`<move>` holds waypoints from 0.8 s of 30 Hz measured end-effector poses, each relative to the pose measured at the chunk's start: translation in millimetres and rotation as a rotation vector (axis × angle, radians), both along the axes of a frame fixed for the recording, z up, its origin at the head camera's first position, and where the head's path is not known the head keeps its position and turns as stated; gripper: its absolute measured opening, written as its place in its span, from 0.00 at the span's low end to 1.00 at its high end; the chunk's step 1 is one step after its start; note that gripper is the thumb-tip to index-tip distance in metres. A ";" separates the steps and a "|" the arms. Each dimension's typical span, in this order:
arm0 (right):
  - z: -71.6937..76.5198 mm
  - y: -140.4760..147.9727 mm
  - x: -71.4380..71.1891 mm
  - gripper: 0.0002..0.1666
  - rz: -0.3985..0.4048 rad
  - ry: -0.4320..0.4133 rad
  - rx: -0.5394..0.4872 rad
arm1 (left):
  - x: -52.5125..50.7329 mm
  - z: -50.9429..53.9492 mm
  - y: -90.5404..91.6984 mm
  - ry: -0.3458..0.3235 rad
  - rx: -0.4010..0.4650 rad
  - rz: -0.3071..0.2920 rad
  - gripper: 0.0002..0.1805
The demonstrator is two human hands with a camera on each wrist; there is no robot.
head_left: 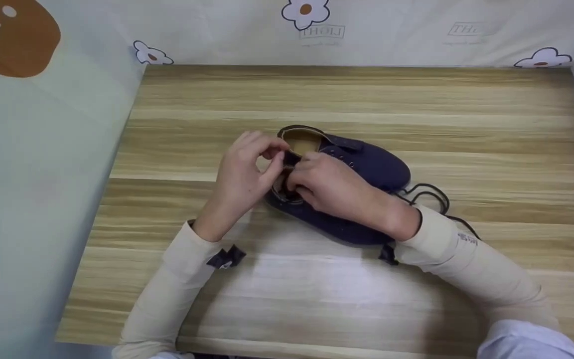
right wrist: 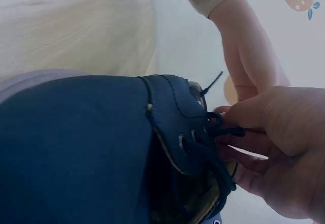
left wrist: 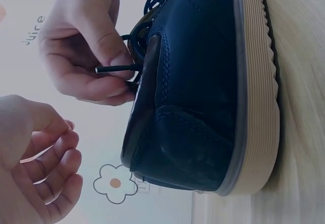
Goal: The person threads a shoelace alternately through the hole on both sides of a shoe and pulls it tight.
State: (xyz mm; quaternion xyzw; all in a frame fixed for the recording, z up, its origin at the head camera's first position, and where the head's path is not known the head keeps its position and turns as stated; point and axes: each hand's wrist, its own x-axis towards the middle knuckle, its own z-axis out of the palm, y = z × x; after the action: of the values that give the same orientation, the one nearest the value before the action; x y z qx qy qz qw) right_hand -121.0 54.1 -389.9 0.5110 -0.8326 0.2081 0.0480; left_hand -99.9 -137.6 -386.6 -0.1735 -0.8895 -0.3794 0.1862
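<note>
Two dark blue lace-up shoes stand side by side, toes to the right: the near shoe and the far shoe. At the near shoe's opening my right hand pinches a dark shoelace between thumb and fingers. The lace's tip sticks out past the thumb in the left wrist view. My left hand hovers beside the shoes' heels, its fingers loosely curved. In the left wrist view that left hand holds nothing and is apart from the shoe. The near shoe's lacing is mostly hidden in the head view.
Loose black laces trail on the wooden table right of the shoes. Dark wrist-camera straps hang at the sleeves. A light wall covering with printed flowers stands behind and to the left of the table.
</note>
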 end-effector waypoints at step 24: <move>58.0 82.2 0.4 0.09 -0.101 0.045 -0.150 | -1.6 4.2 11.1 0.043 -0.011 -0.087 0.07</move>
State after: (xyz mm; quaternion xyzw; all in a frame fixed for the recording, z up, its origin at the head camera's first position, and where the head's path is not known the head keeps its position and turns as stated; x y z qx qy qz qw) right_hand -120.6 136.3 -331.9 0.4681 -0.8381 0.2555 0.1153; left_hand -101.5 -126.5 -382.4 -0.2211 -0.8790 -0.3785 0.1875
